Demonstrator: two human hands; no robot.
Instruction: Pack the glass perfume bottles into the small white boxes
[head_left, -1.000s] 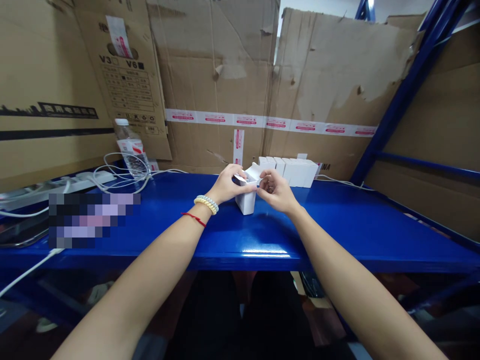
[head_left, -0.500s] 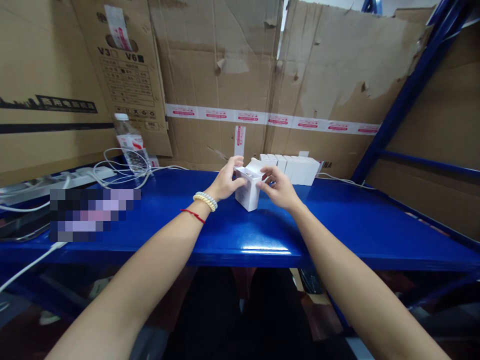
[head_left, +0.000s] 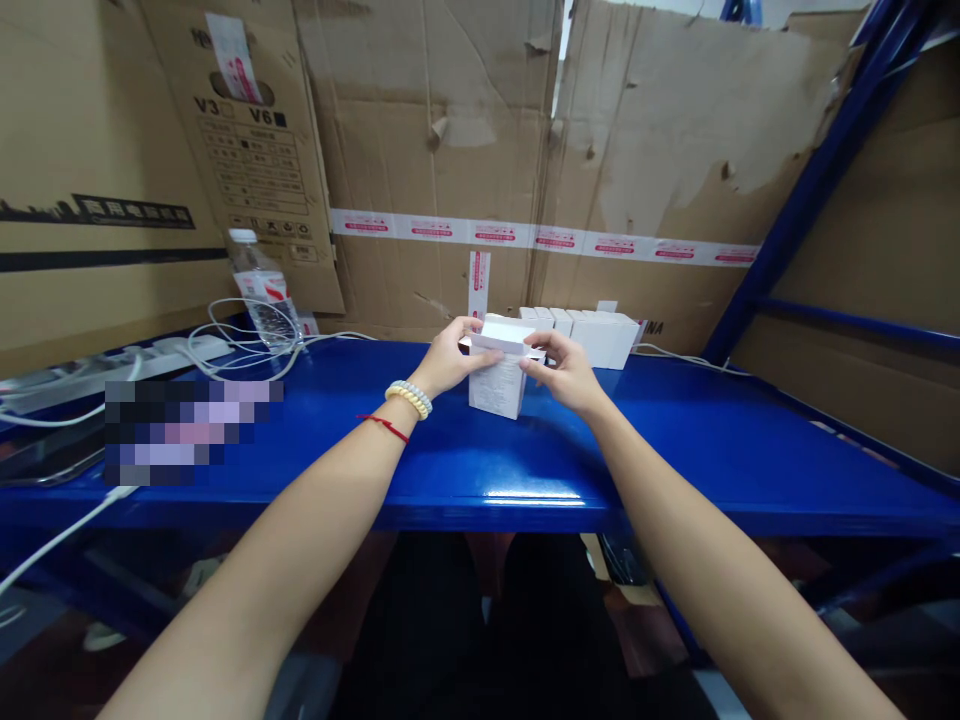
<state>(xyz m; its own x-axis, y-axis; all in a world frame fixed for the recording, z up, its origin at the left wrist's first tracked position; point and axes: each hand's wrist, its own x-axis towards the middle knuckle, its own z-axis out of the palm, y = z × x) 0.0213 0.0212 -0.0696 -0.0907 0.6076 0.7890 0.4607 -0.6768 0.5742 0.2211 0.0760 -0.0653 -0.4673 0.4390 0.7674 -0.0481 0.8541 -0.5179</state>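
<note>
A small white box (head_left: 495, 388) stands upright on the blue table, its printed broad face toward me and its top flap raised at the back. My left hand (head_left: 452, 358) grips the box's upper left edge, thumb across the front and fingers behind. On the other side, my right hand (head_left: 564, 368) pinches the upper right corner by a side flap that sticks out. What lies inside the box is hidden from this angle.
Behind the right hand stands a row of white boxes (head_left: 604, 340) against the cardboard wall (head_left: 442, 150). On the left are a water bottle (head_left: 262, 290), a power strip (head_left: 180, 352), loose white cables and a phone-like device (head_left: 52, 455). The blue table (head_left: 712, 440) has a front edge near me.
The white box has been turned so its broad printed face points at me. Its top flap now stands at the back, and a side flap sticks out at the right.
</note>
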